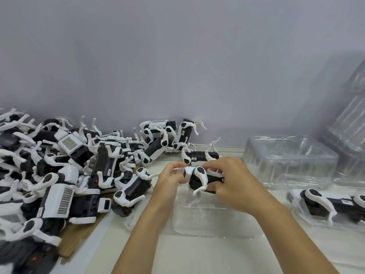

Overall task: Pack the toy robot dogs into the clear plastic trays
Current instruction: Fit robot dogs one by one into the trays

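Observation:
Both hands hold one black-and-white toy robot dog (198, 177) above a clear plastic tray (207, 224) lying on the table in front of me. My left hand (170, 181) grips the dog's white head end. My right hand (230, 179) wraps round its black body from the right, thumb under and fingers over the top. The dog lies on its side, white legs pointing down toward the tray. A second dog (325, 204) sits packed in another clear tray (302, 216) at the right edge.
A large heap of loose robot dogs (65, 171) covers the left half of the table on brown cardboard (79, 236). More dogs (167, 139) lie against the back wall. Stacks of clear trays (288, 161) stand at the right rear.

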`<state>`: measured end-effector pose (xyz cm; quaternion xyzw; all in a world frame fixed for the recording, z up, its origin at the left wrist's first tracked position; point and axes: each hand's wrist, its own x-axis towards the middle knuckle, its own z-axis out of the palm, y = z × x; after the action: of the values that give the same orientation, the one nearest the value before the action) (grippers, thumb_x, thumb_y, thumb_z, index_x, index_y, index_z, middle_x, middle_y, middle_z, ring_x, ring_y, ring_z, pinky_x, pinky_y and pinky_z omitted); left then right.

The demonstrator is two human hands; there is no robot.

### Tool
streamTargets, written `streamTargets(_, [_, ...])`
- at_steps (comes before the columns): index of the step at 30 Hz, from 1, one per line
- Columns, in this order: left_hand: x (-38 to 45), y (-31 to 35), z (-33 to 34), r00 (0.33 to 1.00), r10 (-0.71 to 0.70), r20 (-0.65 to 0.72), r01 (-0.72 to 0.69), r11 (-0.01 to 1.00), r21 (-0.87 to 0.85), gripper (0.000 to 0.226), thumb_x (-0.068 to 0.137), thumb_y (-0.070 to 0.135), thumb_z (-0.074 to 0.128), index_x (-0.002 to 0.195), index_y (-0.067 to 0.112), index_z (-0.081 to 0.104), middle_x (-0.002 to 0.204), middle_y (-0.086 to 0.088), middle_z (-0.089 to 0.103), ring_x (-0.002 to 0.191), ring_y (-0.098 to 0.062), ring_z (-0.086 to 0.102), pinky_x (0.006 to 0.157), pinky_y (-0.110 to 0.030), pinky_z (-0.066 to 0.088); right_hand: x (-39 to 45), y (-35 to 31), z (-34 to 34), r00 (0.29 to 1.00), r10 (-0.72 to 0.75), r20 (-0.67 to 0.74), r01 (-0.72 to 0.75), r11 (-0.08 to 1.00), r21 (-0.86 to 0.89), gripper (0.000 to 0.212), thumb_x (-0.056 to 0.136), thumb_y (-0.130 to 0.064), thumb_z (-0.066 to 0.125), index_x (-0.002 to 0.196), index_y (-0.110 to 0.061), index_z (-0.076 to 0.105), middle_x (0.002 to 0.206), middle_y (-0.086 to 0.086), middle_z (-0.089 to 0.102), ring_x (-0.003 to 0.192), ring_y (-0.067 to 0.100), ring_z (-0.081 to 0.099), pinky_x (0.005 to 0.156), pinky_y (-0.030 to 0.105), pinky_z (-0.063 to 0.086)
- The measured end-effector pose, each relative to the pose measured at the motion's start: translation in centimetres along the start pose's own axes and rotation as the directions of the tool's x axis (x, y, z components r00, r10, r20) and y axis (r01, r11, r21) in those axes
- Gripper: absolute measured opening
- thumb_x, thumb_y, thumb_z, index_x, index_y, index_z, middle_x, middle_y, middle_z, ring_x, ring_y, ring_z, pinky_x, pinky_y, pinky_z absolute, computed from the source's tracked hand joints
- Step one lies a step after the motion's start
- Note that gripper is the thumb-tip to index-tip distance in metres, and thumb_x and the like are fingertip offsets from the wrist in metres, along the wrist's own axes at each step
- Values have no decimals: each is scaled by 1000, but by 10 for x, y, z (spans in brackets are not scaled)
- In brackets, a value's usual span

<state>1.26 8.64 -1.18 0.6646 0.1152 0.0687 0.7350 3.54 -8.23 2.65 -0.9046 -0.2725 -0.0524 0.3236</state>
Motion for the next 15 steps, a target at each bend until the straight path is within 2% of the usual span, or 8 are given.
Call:
streamTargets(2, [-1,1,1,1000,9,11,-9,1000,-27,36,61,30,64,96,27,70,115,-18,69,119,-41,57,108,-64,37,-1,0,0,1000,-2,-9,2,1000,11,33,78,-13,72,96,-40,71,78,-10,61,81,10,49,61,24,36])
streamTargets(5, [-1,1,2,1000,14,9,-13,999,-35,41,59,48,72,95,29,71,119,-15,67,121,-37,57,109,-62,38,-1,0,1,1000,-6,-14,6,1000,14,33,78,-13,72,96,-41,71,76,-11,60,82,8,48,61,23,35])
streamTargets(9, [0,5,3,1000,3,-27,-3,1000,-22,24,68,39,72,89,29,72,115,-16,68,118,-39,60,108,-61,39,-1,0,1,1000,-17,3,17,1000,25,31,78,-12,71,94,-39,71,79,-8,63,83,15,51,65,31,45])
streamTargets(12, [4,2,2,998,31,-47,-28,998,55,9,84,27,72,93,27,71,91,0,71,108,-32,65,104,-55,45,-1,0,3,1000,-8,1,8,1000,-26,31,79,-13,69,98,-38,71,84,-7,61,87,18,50,72,35,49])
streamTargets(15, [6,1,1,998,37,-57,-31,994,100,8,93,19,66,99,23,69,71,14,69,95,-23,66,101,-47,47,-1,-1,6,1000,-3,-4,2,998,-69,28,80,-14,68,99,-34,71,85,-5,61,90,20,50,76,37,49])
